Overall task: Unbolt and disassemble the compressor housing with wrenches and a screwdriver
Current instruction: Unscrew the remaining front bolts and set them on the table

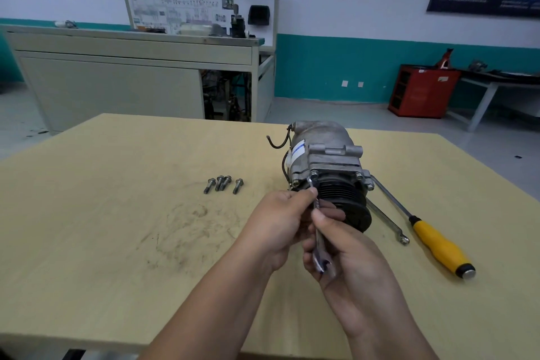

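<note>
Holding the slim steel wrench [320,238] with its tip at a flange bolt of the grey cast-metal compressor housing [324,161], which lies toward the table's [117,213] far edge, right of its middle, I judge the main risk to be the wrench slipping off and rounding the bolt head if I pull at a slant. The unclamped housing could also roll toward the yellow-handled screwdriver [438,242] and second steel wrench [385,222] beside it. My left hand [277,222] pinches the wrench near its head, thumb on top, while my right hand [350,257] curls round the shank lower down, both forearms reaching in from the near edge.
</note>
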